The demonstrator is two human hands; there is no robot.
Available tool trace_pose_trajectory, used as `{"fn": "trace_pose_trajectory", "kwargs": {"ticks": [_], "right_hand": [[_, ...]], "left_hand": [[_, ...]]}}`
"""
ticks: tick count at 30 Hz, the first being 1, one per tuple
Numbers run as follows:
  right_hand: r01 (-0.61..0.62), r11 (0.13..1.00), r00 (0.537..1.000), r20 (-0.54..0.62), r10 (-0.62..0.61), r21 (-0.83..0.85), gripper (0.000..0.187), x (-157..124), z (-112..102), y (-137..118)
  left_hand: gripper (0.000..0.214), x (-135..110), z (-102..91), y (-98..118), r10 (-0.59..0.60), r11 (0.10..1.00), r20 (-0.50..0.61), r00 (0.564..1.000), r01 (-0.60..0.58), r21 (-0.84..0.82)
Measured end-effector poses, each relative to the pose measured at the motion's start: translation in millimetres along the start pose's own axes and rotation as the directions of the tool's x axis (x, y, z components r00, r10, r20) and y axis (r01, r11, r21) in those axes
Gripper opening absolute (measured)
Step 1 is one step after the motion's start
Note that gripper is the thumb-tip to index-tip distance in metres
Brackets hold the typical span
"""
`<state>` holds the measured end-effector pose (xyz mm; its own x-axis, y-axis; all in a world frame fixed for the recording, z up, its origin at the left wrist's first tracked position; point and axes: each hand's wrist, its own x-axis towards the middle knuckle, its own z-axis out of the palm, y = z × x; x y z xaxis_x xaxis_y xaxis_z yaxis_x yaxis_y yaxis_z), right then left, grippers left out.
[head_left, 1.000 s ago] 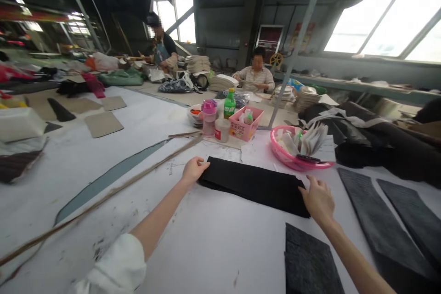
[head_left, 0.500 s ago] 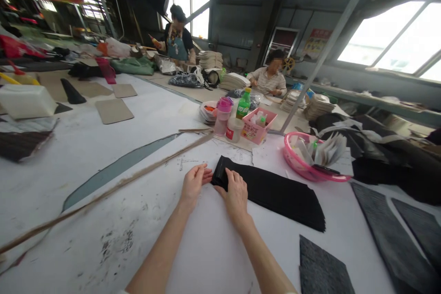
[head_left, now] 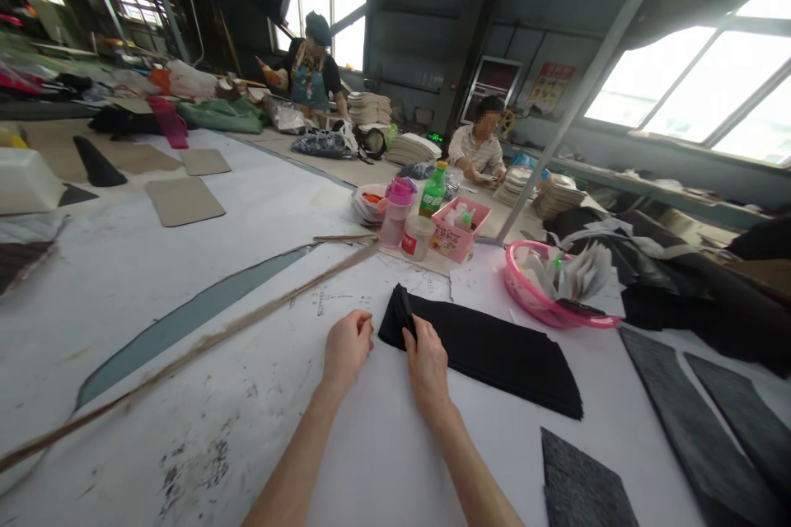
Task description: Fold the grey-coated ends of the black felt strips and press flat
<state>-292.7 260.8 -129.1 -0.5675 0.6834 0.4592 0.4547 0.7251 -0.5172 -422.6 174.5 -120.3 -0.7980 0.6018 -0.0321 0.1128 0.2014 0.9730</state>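
A stack of black fabric pieces [head_left: 494, 350] lies flat on the white worktable [head_left: 185, 263]. My right hand [head_left: 426, 366] pinches the near left corner of the stack and lifts an edge of the top piece. Just left of that corner, my left hand [head_left: 347, 348] rests on the table with its fingers curled in; whether anything is in them is hidden.
A pink basket of papers [head_left: 556, 288], a pink box [head_left: 461, 232], a pink cup [head_left: 395, 210] and a green bottle [head_left: 432, 191] stand behind the stack. Grey felt strips [head_left: 698, 420] lie right. A long stick [head_left: 185, 358] crosses the table. Two people work at the far end.
My right hand has come from the stack's right end to its left corner and raised an edge of fabric. My left hand has let go and drawn back slightly.
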Motion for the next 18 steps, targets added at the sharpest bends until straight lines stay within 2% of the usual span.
{"fn": "trace_pose_trajectory", "kwargs": {"ticks": [5,10,15,18], "right_hand": [[-0.030,1.000,0.998,-0.052,0.030,0.005,0.035,-1.7,4.7,5.0],[-0.026,0.999,0.995,-0.097,0.028,0.020,0.035,-3.9,8.9,9.9],[-0.047,0.997,0.995,-0.086,0.052,0.061,0.035,-4.1,6.6,9.6],[-0.044,0.996,0.993,-0.103,0.052,0.077,0.034,-4.0,6.1,9.4]], "left_hand": [[0.032,-10.7,0.1,10.5,0.008,0.968,0.118,0.993,-0.037,0.247],[0.022,-16.0,11.3,16.7,0.029,0.914,0.036,0.999,-0.041,0.404],[0.017,-19.3,19.2,19.3,0.044,0.906,-0.025,0.999,-0.029,0.423],[0.024,-18.8,20.3,20.3,0.051,0.929,-0.001,0.999,-0.048,0.366]]}}
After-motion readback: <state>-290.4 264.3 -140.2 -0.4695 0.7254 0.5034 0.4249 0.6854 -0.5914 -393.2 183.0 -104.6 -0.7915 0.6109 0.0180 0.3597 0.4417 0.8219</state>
